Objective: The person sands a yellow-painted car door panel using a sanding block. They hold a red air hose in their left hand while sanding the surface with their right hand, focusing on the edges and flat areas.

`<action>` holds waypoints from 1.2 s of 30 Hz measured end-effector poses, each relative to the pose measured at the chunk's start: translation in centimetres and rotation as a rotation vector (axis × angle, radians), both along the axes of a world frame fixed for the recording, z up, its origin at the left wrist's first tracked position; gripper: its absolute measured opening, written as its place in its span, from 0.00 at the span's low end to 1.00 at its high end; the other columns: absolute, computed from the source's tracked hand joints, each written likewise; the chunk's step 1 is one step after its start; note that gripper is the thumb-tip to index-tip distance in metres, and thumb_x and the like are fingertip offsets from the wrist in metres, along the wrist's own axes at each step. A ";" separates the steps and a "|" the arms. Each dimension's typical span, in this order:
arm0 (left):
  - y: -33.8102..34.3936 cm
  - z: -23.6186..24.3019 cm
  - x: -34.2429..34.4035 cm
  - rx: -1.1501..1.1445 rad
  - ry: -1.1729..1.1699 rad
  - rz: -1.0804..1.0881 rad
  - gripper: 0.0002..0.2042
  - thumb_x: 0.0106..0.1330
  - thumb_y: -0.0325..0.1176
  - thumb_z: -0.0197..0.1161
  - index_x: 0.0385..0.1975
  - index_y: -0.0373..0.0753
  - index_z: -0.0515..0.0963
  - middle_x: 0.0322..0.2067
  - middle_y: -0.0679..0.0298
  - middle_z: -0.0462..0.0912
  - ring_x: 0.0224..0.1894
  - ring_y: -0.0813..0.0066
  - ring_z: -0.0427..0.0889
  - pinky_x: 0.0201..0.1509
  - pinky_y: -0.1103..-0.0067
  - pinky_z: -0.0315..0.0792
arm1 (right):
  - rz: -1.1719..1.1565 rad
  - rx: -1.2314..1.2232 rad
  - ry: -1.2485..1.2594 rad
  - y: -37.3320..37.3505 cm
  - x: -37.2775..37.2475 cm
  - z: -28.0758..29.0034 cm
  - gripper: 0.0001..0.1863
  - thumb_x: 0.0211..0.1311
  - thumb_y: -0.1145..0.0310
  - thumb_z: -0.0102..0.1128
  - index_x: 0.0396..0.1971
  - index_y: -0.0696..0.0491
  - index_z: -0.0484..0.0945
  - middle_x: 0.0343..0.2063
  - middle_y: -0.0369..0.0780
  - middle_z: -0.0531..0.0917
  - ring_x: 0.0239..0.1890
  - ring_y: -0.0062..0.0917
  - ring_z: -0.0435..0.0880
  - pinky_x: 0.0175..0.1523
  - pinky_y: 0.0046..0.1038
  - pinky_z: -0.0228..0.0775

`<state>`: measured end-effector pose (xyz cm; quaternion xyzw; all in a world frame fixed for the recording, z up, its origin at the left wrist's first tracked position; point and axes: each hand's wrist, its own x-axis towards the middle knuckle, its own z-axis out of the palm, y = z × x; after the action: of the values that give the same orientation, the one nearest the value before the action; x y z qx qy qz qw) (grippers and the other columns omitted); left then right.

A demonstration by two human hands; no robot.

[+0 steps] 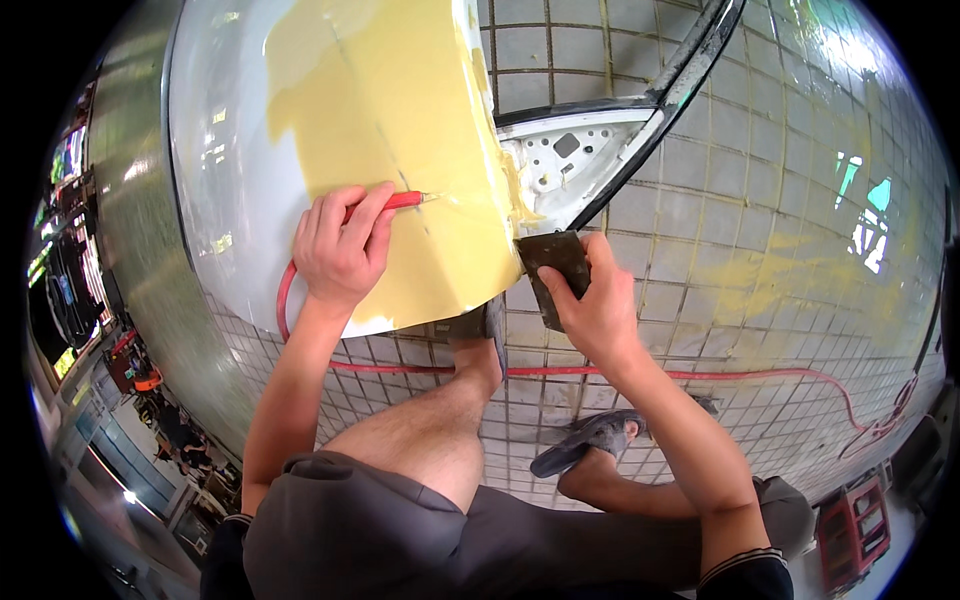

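Observation:
A white car door panel (235, 200) lies in front of me, with a broad coat of yellow body filler (350, 110) across its surface. My left hand (345, 245) is closed around the end of a red hose (400, 201) above the filler. The hose tip points right, and a wet-looking streak shows beside it. At the panel's lower right corner, my right hand (600, 305) grips a dark flat sanding block (558, 270), thumb on its face. The block's left edge is at the door's edge, just below the white metal corner bracket (570, 155).
The door's black-edged window frame (685, 75) stretches up and right. A tiled floor (690, 270) with yellow smears and wet patches lies underneath. The red hose (730, 374) runs across it near my sandalled foot (600, 440). A red crate (855, 530) stands at lower right.

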<state>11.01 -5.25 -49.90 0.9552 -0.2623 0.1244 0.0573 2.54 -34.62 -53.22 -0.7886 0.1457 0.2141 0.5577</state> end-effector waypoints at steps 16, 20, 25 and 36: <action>0.1 0.2 0.1 -0.032 0.015 -0.097 0.13 0.63 0.31 0.73 0.47 0.43 0.89 0.36 0.65 0.80 0.33 0.65 0.79 0.35 0.71 0.73 | -0.032 0.099 -0.069 0.5 -0.2 -2.4 0.16 0.75 0.70 0.61 0.53 0.63 0.70 0.35 0.57 0.86 0.36 0.58 0.84 0.40 0.44 0.76; -0.1 0.1 0.4 -0.043 0.011 -0.101 0.12 0.63 0.30 0.72 0.46 0.43 0.89 0.36 0.65 0.80 0.33 0.65 0.79 0.35 0.72 0.73 | -0.085 0.165 -0.099 1.1 -0.4 -2.5 0.17 0.75 0.70 0.61 0.56 0.64 0.70 0.34 0.57 0.85 0.35 0.57 0.83 0.40 0.43 0.76; 0.1 0.1 0.3 -0.028 0.018 -0.085 0.12 0.62 0.31 0.73 0.46 0.45 0.89 0.36 0.66 0.80 0.33 0.67 0.80 0.35 0.72 0.73 | -0.085 0.296 -0.070 0.8 1.0 -2.6 0.16 0.75 0.70 0.60 0.56 0.62 0.72 0.40 0.53 0.87 0.40 0.48 0.87 0.48 0.37 0.77; 0.3 0.2 0.2 -0.037 0.019 -0.085 0.12 0.62 0.31 0.72 0.46 0.44 0.89 0.37 0.66 0.80 0.33 0.66 0.79 0.35 0.72 0.73 | -0.203 0.476 0.310 0.1 2.7 -0.9 0.15 0.75 0.69 0.61 0.53 0.62 0.77 0.42 0.41 0.88 0.43 0.23 0.85 0.51 0.30 0.77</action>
<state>11.17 -4.98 -49.75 0.9432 -0.2997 0.1175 0.0825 5.28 -34.51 -54.16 -0.5751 0.2528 0.3032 0.7166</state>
